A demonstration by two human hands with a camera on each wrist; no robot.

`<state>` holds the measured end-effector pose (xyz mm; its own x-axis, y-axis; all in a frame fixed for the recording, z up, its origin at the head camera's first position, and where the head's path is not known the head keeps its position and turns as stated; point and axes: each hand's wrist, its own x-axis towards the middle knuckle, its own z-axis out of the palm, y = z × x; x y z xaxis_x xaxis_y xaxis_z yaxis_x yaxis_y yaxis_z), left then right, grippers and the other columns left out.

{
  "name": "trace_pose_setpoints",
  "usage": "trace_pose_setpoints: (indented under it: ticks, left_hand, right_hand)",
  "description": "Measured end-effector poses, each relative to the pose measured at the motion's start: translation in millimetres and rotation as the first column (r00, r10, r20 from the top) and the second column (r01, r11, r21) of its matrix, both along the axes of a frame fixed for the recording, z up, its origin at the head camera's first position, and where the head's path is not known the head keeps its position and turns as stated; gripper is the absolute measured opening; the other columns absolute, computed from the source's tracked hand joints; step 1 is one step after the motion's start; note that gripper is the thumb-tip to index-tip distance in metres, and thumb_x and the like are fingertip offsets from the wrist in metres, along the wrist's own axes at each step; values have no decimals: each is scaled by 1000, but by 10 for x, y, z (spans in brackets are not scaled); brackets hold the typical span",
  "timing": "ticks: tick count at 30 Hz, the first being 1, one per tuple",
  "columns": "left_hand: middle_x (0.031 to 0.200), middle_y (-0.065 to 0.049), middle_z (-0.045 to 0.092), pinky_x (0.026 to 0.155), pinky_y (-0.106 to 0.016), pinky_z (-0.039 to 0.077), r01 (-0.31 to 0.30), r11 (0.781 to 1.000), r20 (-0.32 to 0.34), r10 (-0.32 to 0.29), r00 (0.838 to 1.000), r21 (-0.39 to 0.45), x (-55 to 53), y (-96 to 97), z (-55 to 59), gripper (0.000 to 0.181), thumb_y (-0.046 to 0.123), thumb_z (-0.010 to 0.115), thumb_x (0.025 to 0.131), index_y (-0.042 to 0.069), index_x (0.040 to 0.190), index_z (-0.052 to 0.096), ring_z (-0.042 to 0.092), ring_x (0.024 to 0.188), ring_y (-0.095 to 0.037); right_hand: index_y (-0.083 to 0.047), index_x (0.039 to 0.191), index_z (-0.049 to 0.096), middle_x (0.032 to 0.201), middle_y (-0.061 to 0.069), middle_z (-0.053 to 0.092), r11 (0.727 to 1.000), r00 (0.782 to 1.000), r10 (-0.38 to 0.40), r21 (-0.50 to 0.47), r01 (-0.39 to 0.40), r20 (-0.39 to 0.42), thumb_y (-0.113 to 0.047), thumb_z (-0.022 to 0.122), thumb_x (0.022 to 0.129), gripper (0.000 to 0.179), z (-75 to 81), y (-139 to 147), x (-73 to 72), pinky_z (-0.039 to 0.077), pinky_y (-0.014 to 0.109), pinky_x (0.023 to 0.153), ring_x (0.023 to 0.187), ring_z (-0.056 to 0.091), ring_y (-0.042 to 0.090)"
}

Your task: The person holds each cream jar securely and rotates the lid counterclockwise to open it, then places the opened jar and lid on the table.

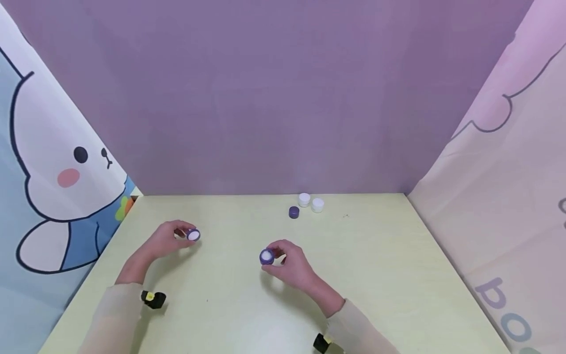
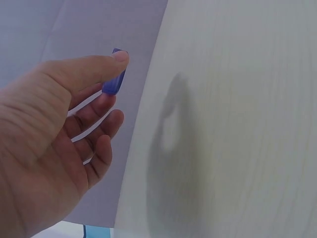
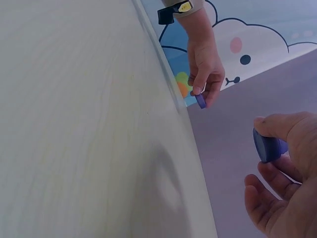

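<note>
In the head view my left hand (image 1: 167,239) pinches a small purple round lid (image 1: 193,235) with a white face, above the left part of the table. The left wrist view shows that lid (image 2: 115,83) edge-on between thumb and forefinger, the other fingers loosely bent. Nearer the middle, my right hand (image 1: 293,265) holds a small purple round jar (image 1: 267,256), its pale round face turned up toward the head camera. Thumb and fingers grip the jar (image 3: 266,147) by its sides in the right wrist view. Both pieces are off the table and apart from each other.
Toward the back edge of the pale table (image 1: 230,305) stand two small white jars (image 1: 304,199) and a dark purple round piece (image 1: 294,212), close together. A purple wall (image 1: 274,98) rises behind, and printed cloths (image 1: 57,187) flank both sides.
</note>
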<state>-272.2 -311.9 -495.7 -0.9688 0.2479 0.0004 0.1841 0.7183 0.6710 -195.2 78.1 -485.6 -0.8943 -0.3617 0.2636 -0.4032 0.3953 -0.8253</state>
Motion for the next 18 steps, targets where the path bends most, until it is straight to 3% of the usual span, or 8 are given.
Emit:
trace_pose_setpoints:
  ticks: [7,18]
  left_hand:
    - [102,-7,62,71,-33,51,-7,1000,27,7,1000,3,-124,-71,-31,40,21,81,82,8,117,67,55,92,-26]
    - [92,-6,61,62,-30,50,30,1000,2,-29,1000,-11,-270,-144,-61,40,20,82,80,4,113,67,53,81,-24]
  right_hand:
    - [-13,108,65,100,-7,63,1000,1000,7,28,-7,-7,-15,83,78,35,18,-9,-9,52,27,69,88,59,12]
    - [-14,106,66,98,-7,63,999,1000,20,41,-20,-9,-15,83,78,33,24,-19,5,53,34,71,88,62,15]
